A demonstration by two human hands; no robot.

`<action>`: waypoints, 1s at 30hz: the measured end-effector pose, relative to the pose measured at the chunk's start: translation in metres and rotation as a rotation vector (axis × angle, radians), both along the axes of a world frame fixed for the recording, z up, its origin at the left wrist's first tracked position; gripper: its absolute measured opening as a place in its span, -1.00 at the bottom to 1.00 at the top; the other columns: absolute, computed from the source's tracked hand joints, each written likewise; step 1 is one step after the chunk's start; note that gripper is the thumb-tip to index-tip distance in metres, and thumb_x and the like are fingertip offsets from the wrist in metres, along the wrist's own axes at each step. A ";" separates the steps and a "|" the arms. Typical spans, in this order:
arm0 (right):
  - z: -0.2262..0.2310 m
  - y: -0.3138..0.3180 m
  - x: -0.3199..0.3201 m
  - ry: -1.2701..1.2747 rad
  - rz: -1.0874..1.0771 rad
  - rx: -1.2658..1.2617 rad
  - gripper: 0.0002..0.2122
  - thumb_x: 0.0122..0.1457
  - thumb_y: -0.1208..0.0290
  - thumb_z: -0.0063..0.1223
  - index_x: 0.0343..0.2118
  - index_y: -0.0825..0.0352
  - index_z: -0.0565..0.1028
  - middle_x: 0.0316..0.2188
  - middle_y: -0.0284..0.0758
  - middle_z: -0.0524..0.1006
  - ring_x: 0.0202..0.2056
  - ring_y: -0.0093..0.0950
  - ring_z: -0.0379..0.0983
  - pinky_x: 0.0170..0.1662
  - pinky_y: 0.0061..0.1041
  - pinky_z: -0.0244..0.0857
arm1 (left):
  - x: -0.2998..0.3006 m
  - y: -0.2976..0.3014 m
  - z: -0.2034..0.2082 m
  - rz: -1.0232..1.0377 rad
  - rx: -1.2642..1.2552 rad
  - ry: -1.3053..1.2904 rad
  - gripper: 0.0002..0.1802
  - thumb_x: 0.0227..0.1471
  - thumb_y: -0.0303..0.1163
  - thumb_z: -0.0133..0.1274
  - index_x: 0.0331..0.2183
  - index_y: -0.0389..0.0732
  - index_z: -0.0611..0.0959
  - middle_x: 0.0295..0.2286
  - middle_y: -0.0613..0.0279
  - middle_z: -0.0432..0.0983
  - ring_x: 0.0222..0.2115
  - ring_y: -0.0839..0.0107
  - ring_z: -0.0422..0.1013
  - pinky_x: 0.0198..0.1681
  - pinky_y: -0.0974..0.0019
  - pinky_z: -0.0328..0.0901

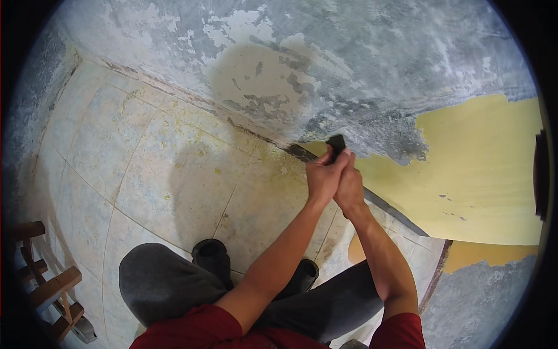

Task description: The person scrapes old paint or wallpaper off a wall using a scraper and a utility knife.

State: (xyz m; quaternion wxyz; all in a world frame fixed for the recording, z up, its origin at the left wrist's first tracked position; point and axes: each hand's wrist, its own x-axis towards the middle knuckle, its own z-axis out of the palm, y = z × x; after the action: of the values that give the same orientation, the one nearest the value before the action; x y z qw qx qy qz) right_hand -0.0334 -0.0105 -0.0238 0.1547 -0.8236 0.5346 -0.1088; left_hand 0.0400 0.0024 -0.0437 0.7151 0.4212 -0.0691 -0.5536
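Observation:
Both my hands are closed together around a dark, flat-ended scraper (335,141); its handle is hidden in my fingers. My left hand (324,179) is on the left side of the grip. Pressed against it from the right is my right hand (350,187). The scraper's end is at the lower wall, by the border between yellow paint (465,174) and the grey, bared wall (372,58). Whether its edge touches the surface I cannot tell.
Yellow paint flakes (165,139) are scattered over the tiled floor (93,180) along the wall's foot. A wooden frame with rungs (55,288) stands at the lower left. My knees and dark shoes (211,256) are close below my arms. Another wall (35,110) rises at the left.

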 end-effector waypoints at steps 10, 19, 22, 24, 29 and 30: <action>0.001 -0.012 0.010 0.074 -0.049 0.049 -0.61 0.21 0.26 -0.09 -0.11 0.50 0.16 -0.56 0.11 0.52 -0.49 0.12 0.48 -0.45 -0.01 0.36 | 0.014 -0.006 -0.001 0.002 -0.038 0.026 -0.78 0.03 -0.34 0.24 -0.40 -0.33 0.69 -0.48 0.43 0.55 -0.48 0.72 0.31 -0.42 0.54 0.27; 0.014 0.001 -0.008 -0.012 0.016 -0.057 -0.61 0.22 0.27 -0.14 -0.09 0.53 0.15 -0.54 0.15 0.52 -0.47 0.14 0.49 -0.42 0.02 0.36 | -0.009 -0.001 0.008 -0.062 -0.006 -0.062 -0.74 0.03 -0.32 0.26 -0.37 -0.36 0.69 -0.46 0.40 0.57 -0.45 0.73 0.34 -0.38 0.56 0.29; 0.001 -0.007 0.001 0.044 -0.028 0.016 -0.61 0.22 0.26 -0.16 -0.10 0.53 0.15 -0.54 0.16 0.52 -0.46 0.13 0.49 -0.41 0.02 0.37 | 0.004 -0.004 0.002 -0.003 -0.024 0.065 -0.75 0.02 -0.34 0.26 -0.38 -0.38 0.69 -0.46 0.40 0.56 -0.46 0.72 0.35 -0.39 0.56 0.28; -0.001 -0.012 0.015 0.097 0.013 0.041 -0.62 0.22 0.26 -0.16 -0.11 0.51 0.15 -0.54 0.16 0.52 -0.47 0.14 0.49 -0.40 0.04 0.37 | 0.014 -0.005 -0.004 0.062 -0.043 0.119 -0.76 0.03 -0.35 0.26 -0.39 -0.36 0.69 -0.47 0.42 0.55 -0.47 0.70 0.34 -0.39 0.56 0.27; 0.011 -0.013 -0.009 0.048 0.054 0.019 -0.63 0.20 0.30 -0.12 -0.09 0.49 0.16 -0.56 0.17 0.51 -0.48 0.14 0.48 -0.41 0.05 0.36 | -0.010 -0.008 0.003 0.083 -0.025 -0.074 -0.72 0.03 -0.32 0.24 -0.43 -0.41 0.68 -0.55 0.39 0.56 -0.52 0.73 0.30 -0.46 0.53 0.26; 0.012 -0.012 -0.016 0.051 0.061 -0.005 -0.61 0.19 0.29 -0.10 -0.08 0.50 0.16 -0.56 0.17 0.51 -0.48 0.14 0.48 -0.41 0.04 0.36 | -0.015 -0.007 0.005 0.084 -0.025 -0.073 -0.72 0.03 -0.32 0.24 -0.43 -0.41 0.68 -0.55 0.39 0.56 -0.52 0.73 0.30 -0.46 0.53 0.26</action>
State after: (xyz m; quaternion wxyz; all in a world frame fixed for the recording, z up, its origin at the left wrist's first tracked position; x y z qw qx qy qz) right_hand -0.0494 -0.0227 -0.0116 0.1423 -0.8425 0.5127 -0.0842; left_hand 0.0245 -0.0042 -0.0383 0.7398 0.4347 -0.0844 -0.5066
